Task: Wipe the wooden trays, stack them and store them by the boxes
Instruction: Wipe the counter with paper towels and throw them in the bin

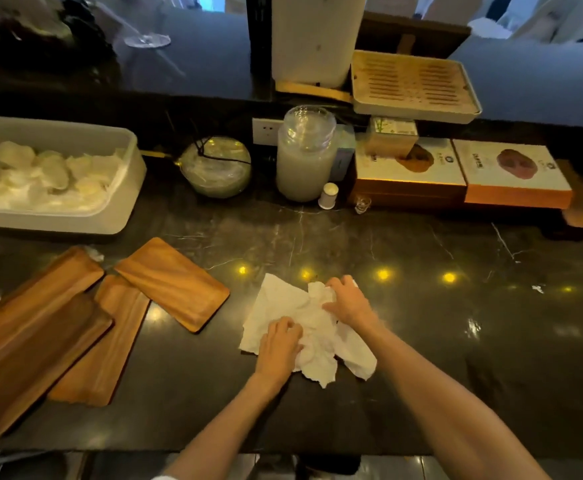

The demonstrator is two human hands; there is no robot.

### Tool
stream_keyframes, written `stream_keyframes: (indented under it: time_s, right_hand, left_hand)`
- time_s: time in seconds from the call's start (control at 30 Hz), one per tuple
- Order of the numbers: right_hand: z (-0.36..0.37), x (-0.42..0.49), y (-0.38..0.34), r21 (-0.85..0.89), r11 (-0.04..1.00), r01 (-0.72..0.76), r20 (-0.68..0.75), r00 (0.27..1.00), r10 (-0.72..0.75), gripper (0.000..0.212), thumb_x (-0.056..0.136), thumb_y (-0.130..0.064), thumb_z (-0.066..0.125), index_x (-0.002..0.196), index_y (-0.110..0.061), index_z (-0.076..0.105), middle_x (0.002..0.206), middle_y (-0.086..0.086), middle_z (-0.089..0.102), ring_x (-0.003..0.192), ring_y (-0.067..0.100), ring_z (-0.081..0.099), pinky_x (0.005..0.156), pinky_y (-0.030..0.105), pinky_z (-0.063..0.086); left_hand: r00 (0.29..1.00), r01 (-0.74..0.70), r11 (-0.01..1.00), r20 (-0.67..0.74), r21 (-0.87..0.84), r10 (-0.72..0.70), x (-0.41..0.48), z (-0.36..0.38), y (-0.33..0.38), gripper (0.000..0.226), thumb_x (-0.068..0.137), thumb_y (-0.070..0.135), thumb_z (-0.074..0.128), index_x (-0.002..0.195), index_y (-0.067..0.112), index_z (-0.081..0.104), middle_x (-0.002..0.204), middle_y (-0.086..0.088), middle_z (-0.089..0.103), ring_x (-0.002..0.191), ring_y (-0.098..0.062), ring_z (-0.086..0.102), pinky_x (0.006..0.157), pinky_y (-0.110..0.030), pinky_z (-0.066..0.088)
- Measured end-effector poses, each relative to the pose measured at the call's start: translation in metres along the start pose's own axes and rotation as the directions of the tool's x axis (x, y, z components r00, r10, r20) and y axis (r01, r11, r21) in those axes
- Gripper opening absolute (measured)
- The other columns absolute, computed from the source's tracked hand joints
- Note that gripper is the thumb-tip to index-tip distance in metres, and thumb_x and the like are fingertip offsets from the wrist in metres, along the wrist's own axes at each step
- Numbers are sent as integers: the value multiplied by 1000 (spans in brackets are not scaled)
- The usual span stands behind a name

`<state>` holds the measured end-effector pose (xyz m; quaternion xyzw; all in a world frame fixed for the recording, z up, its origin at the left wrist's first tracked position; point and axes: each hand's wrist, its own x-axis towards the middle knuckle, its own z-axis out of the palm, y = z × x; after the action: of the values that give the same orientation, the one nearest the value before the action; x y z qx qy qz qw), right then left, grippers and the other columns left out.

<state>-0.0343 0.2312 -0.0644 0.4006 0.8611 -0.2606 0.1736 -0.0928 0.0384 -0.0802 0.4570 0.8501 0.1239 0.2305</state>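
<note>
Both my hands on crumpled paper towel (304, 327), mid counter (421, 341). Left hand (278, 348) fingers curled, bunching near edge; right hand (347, 303) fingers pinching far edge. Four wooden trays (75, 327) lie loose to my left, unstacked, long axes slanting away. Nearest tray (172, 284) just beside towel, left hand closer. Boxes (463, 171) far right, well apart.

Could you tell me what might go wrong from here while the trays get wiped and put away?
1. The wooden trays lie overlapped at the counter's left edge; one could slip off when pulled out.
2. The boxes have a small glass and a little white bottle beside them; a stack set down there may knock them over.
</note>
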Motion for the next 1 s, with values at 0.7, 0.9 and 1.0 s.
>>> stream_keyframes:
  time_s: [0.7, 0.9, 1.0]
  right_hand:
    - [-15, -129, 42, 995, 93, 19, -50, 937, 344, 25, 96, -6, 39, 113, -4, 56, 106, 10, 65, 95, 20, 66, 59, 21, 56]
    - [15, -184, 69, 994, -95, 60, -36, 971, 237, 23, 99, -5, 46, 107, -18, 63, 116, 7, 66, 107, 22, 68, 81, 31, 59]
    - [19, -204, 84, 993, -23, 115, -104, 956, 276, 26, 92, -24, 62, 112, -8, 66, 117, 13, 68, 100, 20, 71, 76, 29, 59]
  left_hand:
    - [883, 160, 381, -41, -911, -467, -23, -59, 17, 36, 87, -8, 40, 105, 20, 52, 113, 2, 51, 104, -15, 49, 77, -20, 44]
    - [853, 303, 246, 147, -921, -500, -61, -45, 34, 19, 98, 10, 49, 102, 14, 67, 113, -11, 65, 98, -21, 61, 77, -30, 53]
    - [857, 310, 187, 190, -932, -479, -86, -39, 54, 22, 93, -2, 44, 82, 10, 59, 97, -14, 61, 83, -24, 59, 65, -30, 47]
